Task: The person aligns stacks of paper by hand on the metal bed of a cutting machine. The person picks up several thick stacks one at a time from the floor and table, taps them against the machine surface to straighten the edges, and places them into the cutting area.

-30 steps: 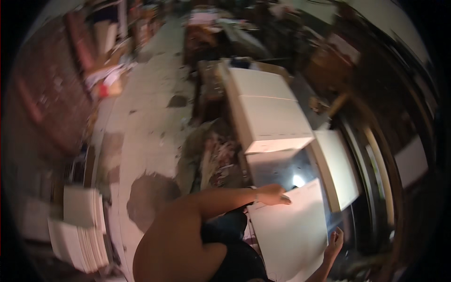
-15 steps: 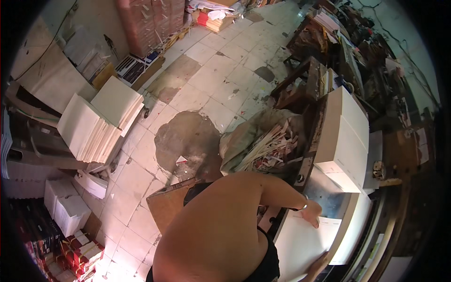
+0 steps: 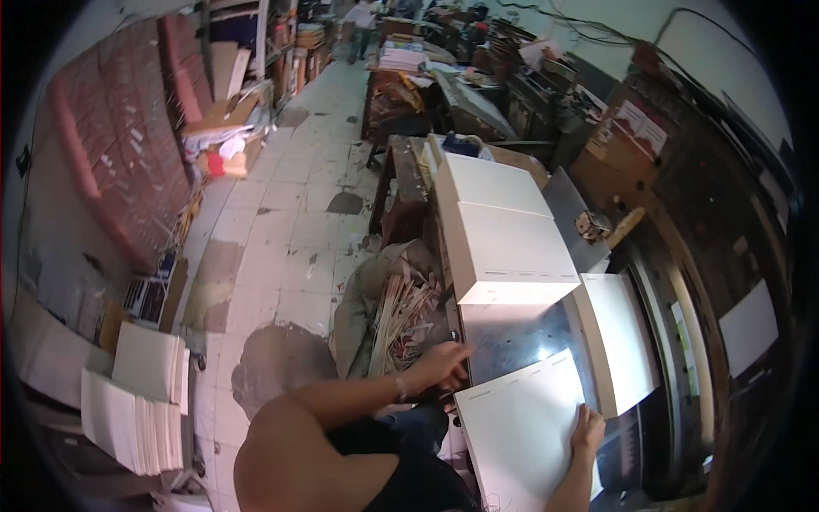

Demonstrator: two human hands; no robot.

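A stack of white paper sheets [image 3: 525,427] lies at an angle on the metal tabletop [image 3: 512,328] in front of me. My right hand [image 3: 587,431] grips the stack's right edge, fingers bent over it. Just off the stack's far left corner, at the table's left edge, my left hand [image 3: 442,365] has its fingers curled in. What those fingers hold, if anything, is hidden. Beyond the stack stands a tall white paper block [image 3: 508,247] in two piles. Another long white block [image 3: 618,341] sits to the right.
An open sack of paper trimmings [image 3: 401,320] stands on the floor left of the table. Paper stacks [image 3: 136,410] rest at the lower left. Cluttered benches [image 3: 478,102] line the far right side. Another person [image 3: 360,30] stands far down the aisle.
My left hand has left the stack's far edge and moved left to the table edge. My right hand stays at the stack's right side. The view has tilted up and turned right.
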